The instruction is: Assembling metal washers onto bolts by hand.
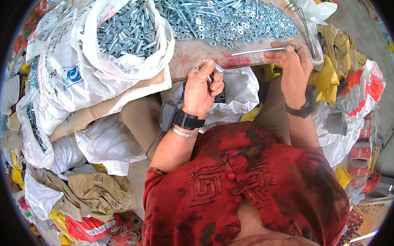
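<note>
My left hand [199, 91] is closed around a few short silver metal tubes [219, 68], whose ends poke out between thumb and fingers. My right hand [296, 72] pinches a long thin metal bolt [255, 51] near its right end; the bolt lies almost level, its free end pointing left. A gap separates the bolt from the tubes. Both hands hover by the near edge of a worn board [190, 54]. Beyond them on the board spread loose washers [241, 28], with long bolts [197, 8] heaped behind.
A white woven sack [61, 80] at the left lies open, full of metal tubes [128, 30]. Below the board's edge, between my knees, is another white bag [243, 89] with metal pieces inside. Bent wire rods [304, 26] stick up at the board's right corner. Crumpled sacks [99, 193] surround me.
</note>
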Available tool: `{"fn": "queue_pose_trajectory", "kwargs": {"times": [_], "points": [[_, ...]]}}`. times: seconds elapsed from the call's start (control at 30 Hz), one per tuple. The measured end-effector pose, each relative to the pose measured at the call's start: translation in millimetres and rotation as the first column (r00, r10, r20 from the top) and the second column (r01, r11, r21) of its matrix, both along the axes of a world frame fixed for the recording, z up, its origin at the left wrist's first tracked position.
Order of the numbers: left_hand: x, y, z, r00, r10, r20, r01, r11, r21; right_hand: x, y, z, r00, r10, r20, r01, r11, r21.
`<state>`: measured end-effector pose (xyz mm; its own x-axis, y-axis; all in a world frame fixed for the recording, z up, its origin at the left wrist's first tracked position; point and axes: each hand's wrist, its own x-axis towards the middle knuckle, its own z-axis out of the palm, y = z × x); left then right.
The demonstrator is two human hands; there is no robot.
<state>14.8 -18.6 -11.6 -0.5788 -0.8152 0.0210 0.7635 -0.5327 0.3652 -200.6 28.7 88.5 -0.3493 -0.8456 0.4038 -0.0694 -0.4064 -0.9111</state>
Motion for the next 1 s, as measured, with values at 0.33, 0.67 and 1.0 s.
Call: {"fn": "queue_pose_trajectory", "kwargs": {"times": [0.33, 0.67, 1.0], "points": [[2, -1, 1, 0.999, 0.050, -0.001, -0.049, 0.997, 0.067, 39, 19, -19, 0.998, 0.058, 0.030, -0.057, 0.998, -0.013], [6, 1, 16, 0.965, 0.041, 0.260, -0.005, 0.991, -0.137, 9, 16, -5, 0.770, 0.638, -0.034, -0.501, 0.636, 0.587], [-5, 6, 8, 0.895, -0.051, 0.444, 0.104, 0.990, -0.097, 19, -42, -43, 0.862, 0.491, -0.124, -0.427, 0.836, 0.345]]}}
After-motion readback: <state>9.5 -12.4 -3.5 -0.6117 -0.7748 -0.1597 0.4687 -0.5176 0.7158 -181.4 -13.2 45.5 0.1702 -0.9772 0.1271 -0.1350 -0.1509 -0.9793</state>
